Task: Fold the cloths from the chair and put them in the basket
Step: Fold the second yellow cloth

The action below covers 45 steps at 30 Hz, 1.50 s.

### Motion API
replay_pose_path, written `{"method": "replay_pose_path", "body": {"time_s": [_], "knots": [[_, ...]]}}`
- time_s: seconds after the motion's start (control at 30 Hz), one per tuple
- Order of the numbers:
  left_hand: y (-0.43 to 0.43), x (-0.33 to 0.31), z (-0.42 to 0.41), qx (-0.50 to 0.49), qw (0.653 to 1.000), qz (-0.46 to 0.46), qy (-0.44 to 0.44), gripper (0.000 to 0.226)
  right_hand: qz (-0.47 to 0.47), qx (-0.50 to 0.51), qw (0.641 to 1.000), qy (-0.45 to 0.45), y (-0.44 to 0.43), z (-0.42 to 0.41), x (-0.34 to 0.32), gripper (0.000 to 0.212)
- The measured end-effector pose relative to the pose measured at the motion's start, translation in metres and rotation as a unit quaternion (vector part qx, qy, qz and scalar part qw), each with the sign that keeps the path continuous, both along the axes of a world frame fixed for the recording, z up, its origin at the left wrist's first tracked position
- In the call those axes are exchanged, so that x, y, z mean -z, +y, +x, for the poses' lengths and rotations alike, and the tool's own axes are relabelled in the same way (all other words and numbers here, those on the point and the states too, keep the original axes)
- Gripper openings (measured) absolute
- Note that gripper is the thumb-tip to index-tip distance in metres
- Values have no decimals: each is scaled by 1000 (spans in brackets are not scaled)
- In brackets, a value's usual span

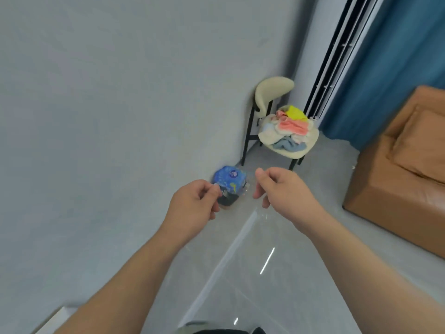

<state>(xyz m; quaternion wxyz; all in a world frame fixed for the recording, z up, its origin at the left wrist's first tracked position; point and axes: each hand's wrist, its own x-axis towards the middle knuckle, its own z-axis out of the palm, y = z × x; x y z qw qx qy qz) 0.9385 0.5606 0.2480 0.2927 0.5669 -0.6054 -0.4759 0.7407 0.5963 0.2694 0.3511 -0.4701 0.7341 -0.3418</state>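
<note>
I judge this to be the very start of the job: nothing is folded yet, and the cloths (289, 131) lie in a loose heap of pink, yellow, white and blue on the seat of the chair (272, 92), which stands against the wall at about one o'clock from me. What I take to be the basket (231, 179), a small blue-topped tub, sits on the floor by the wall at twelve o'clock, partly hidden behind my left hand (195, 203). Both hands are raised in front of me, apart, fingers loosely curled and holding nothing; my right hand (286, 189) hangs at one o'clock, well short of the chair. A brown sofa (397, 189) sits at three o'clock. The next move, as I read it, calls for stepping closer to the chair and lifting a single cloth off the top of the heap without dragging the others onto the floor.
</note>
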Motion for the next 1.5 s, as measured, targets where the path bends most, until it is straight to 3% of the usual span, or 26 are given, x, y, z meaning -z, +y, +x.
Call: {"method": "replay_pose_path", "body": {"time_s": [0.3, 0.53, 0.83, 1.03, 1.2, 1.5], "knots": [[-112, 27, -201, 53, 998, 34, -20, 26, -5, 54, 998, -36, -76, -193, 21, 47], [-246, 83, -358, 104, 992, 71, -10, 24, 46, 103, 994, -2, -166, -339, 40, 48], [-358, 72, -551, 206, 976, 57, -34, 25, 86, 156, 984, 13, -262, -501, 52, 47], [-431, 102, -644, 176, 980, 74, -51, 22, 86, 126, 988, 10, -345, -610, 81, 45], [-485, 111, -701, 107, 988, 86, -71, 22, 102, 45, 994, -4, -428, -689, 97, 40], [-576, 138, -765, 17, 986, 135, -93, 22, 145, -98, 984, 19, -580, -767, 120, 41]]}}
